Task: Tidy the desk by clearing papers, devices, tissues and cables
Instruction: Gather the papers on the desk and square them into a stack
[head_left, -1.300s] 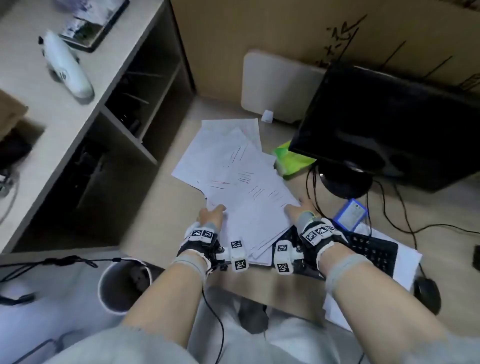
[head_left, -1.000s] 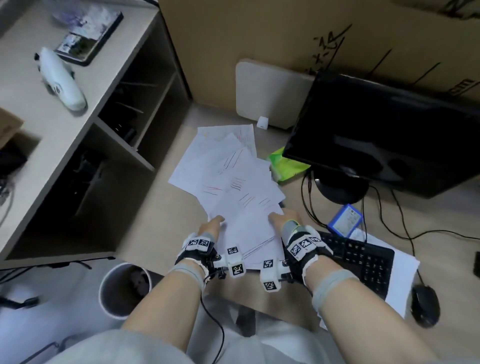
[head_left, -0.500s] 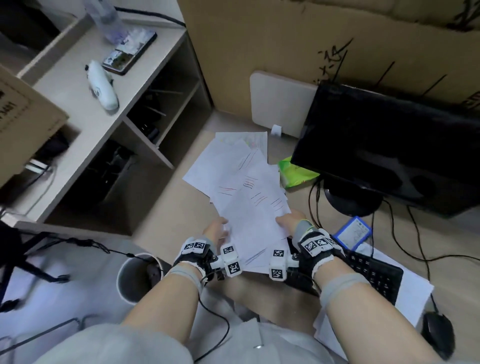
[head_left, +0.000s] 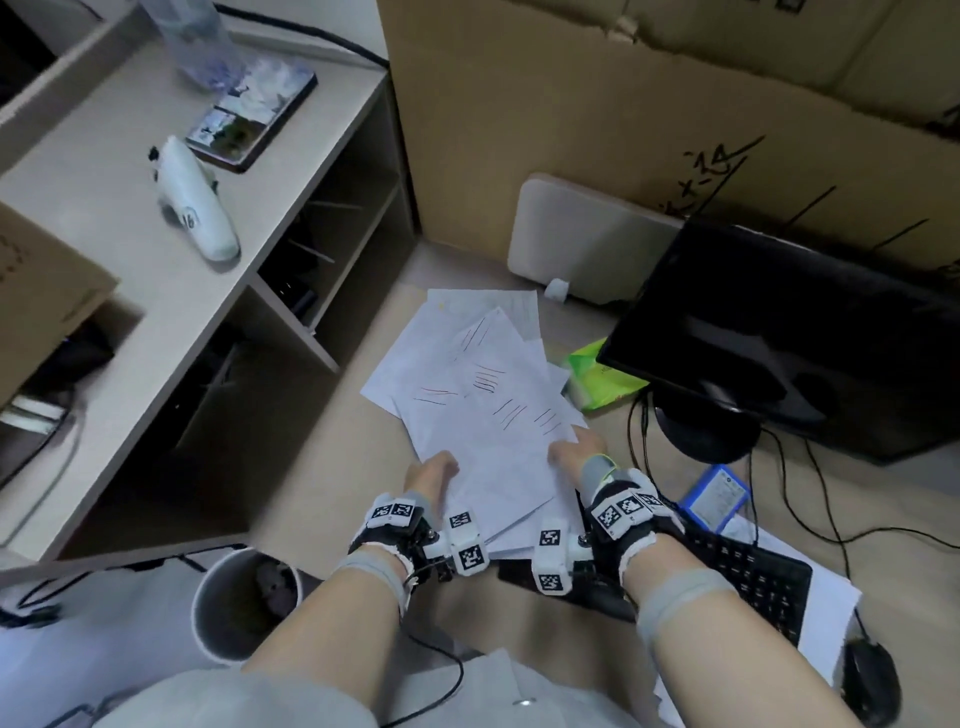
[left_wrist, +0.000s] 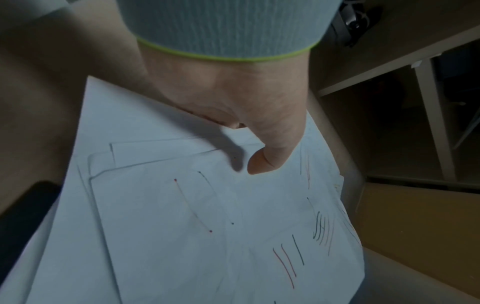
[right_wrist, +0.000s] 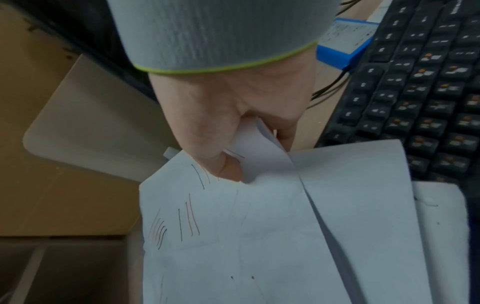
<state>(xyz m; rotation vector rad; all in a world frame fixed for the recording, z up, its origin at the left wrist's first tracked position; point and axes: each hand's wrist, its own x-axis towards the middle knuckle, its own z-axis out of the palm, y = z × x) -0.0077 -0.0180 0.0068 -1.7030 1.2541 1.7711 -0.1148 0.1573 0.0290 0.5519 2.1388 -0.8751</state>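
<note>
On the desk (head_left: 332, 467), near its front edge, a loose stack of papers (head_left: 483, 415) marked with pen strokes is held from both sides. The left hand (head_left: 431, 475) pinches its left edge, thumb on top; the right hand (head_left: 576, 452) pinches the right edge, curling a sheet. A keyboard (head_left: 748, 577) lies just right, a monitor (head_left: 789, 338) farther back.

Dim indoor light; wide-angle edge distortion; wrist views dark, soft.

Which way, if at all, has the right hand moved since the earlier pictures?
Yes. The right hand has slid left, away from the blue box and toward the left hand, bunching the papers.
</note>
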